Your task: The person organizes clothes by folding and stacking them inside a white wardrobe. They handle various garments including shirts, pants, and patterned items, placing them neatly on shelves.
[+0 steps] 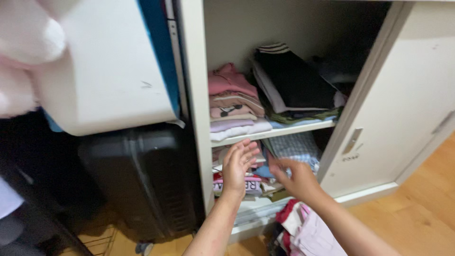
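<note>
Wardrobe lower shelf: L hand (238,166) grip apart, just before folded clothes (294,148); R hand (296,179) grip touching them, apart.

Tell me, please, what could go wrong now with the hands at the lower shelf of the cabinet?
1. The left hand and right hand reach into the lower stack of folded clothes; pulling there might tumble it.
2. The black garment on the upper shelf lies tilted and could slide off.
3. The open door stands close to the right arm, which might bump it.
</note>
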